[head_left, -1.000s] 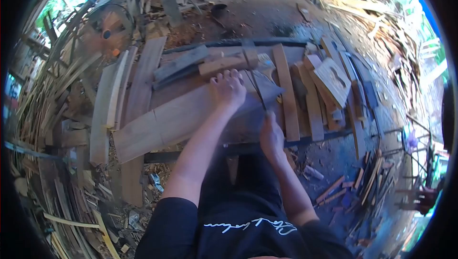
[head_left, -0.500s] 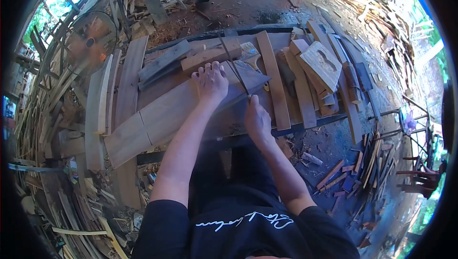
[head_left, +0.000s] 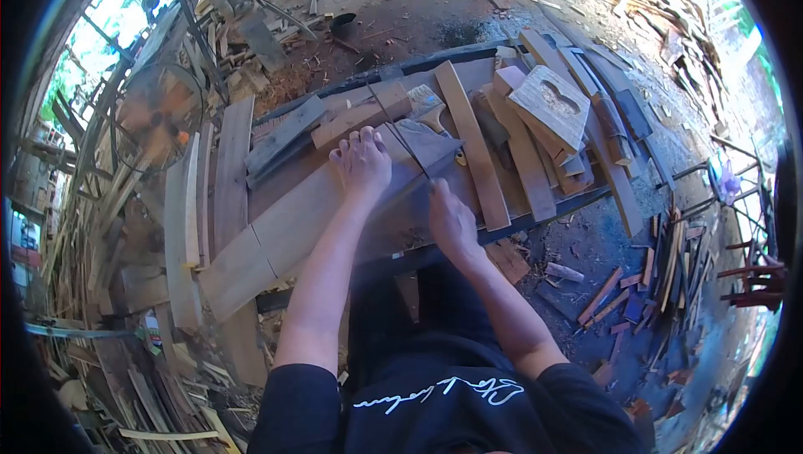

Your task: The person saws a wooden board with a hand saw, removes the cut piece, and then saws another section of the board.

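A long wooden board (head_left: 288, 224) lies slantwise across the workbench, with a pencil-like line across its near-left part and a pointed right end. My left hand (head_left: 365, 161) bears down on it, fingers bent over its far side. Closed around the near end of a long, thin, dark tool (head_left: 393, 124) is my right hand (head_left: 452, 216). This tool crosses the board near the pointed end; its exact kind cannot be made out. Just beyond lies a brush-like object (head_left: 428, 109). A wooden block (head_left: 361, 124) sits behind my left hand.
Strips of wood (head_left: 473, 149) and a block with a hollowed shape (head_left: 549, 109) crowd the bench's right side. More planks (head_left: 232, 174) rest at the left, near a fan (head_left: 159, 119). Offcuts (head_left: 615, 295) litter the floor, and a dark bowl-like vessel (head_left: 343, 26) lies beyond the bench.
The whole view has shifted slightly. The tool and my right hand sit a little closer to my body against the board. My left hand keeps its place on the board.
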The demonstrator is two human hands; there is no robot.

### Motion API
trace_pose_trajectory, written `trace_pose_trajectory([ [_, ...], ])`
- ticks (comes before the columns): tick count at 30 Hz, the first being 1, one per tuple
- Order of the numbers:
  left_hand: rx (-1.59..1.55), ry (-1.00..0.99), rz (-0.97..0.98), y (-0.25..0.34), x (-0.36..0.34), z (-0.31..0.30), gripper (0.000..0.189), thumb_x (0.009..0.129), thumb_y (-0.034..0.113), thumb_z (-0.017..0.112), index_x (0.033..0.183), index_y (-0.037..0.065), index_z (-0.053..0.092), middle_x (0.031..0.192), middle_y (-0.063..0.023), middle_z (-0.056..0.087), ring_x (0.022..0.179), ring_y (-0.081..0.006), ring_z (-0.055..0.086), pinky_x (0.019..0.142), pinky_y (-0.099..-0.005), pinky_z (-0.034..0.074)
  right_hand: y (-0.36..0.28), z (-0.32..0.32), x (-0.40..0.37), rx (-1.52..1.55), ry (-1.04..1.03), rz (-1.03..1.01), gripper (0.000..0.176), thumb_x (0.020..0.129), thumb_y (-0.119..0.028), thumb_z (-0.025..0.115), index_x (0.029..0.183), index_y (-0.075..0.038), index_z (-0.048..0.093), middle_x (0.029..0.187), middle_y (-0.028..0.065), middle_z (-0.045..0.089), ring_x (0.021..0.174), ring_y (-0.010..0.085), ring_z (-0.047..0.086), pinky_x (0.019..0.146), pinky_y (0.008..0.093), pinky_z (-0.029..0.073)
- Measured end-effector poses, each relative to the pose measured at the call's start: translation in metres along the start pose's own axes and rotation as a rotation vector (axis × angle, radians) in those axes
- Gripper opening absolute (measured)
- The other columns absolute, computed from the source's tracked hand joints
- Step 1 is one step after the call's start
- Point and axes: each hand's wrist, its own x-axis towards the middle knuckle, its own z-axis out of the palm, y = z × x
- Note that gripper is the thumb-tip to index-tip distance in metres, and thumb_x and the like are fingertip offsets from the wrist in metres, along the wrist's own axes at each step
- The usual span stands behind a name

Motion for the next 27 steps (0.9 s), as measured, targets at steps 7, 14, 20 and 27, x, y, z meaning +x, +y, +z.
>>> trace_pose_trajectory([
  [7,0.029,-0.007,-0.006,0.003,0.004,0.002,0.028,0.099,0.028,0.040,0.110,0.010,0.058,0.107,-0.0133,0.062,0.106,-0.0321,0.055,0.095,-0.0493,0.033,0.016,-0.014,-0.041,0.077,-0.105,0.115,0.012,0.095,-0.014,0.043,0.104,-0.005,0.043,0.082,0.0256,0.061,0.079,0.0469,0.062,0.065,0.0551,0.049],
  [14,0.007,0.029,0.011,-0.001,0.000,0.005,0.029,0.098,0.027,0.040,0.110,0.008,0.058,0.111,-0.0136,0.062,0.109,-0.0326,0.055,0.095,-0.0501,0.033,0.010,-0.013,-0.027,0.100,-0.020,-0.001,0.010,0.094,-0.013,0.044,0.101,-0.006,0.042,0.085,0.0255,0.061,0.081,0.0474,0.061,0.068,0.0563,0.047],
  [20,0.044,0.012,-0.009,-0.001,0.004,0.009,0.028,0.099,0.032,0.040,0.109,0.013,0.057,0.109,-0.0122,0.062,0.106,-0.0320,0.056,0.093,-0.0502,0.034,0.020,-0.011,-0.043,0.082,-0.063,0.081,0.011,0.095,-0.014,0.044,0.102,-0.006,0.042,0.083,0.0249,0.062,0.078,0.0469,0.062,0.066,0.0559,0.048],
  [27,0.013,0.112,0.003,-0.005,0.002,0.011,0.026,0.098,0.030,0.042,0.107,0.013,0.059,0.108,-0.0120,0.063,0.106,-0.0309,0.056,0.094,-0.0488,0.034,0.013,-0.009,-0.025,-0.004,-0.043,0.028,0.014,0.095,-0.017,0.046,0.103,-0.007,0.041,0.084,0.0255,0.064,0.077,0.0468,0.062,0.066,0.0564,0.049],
])
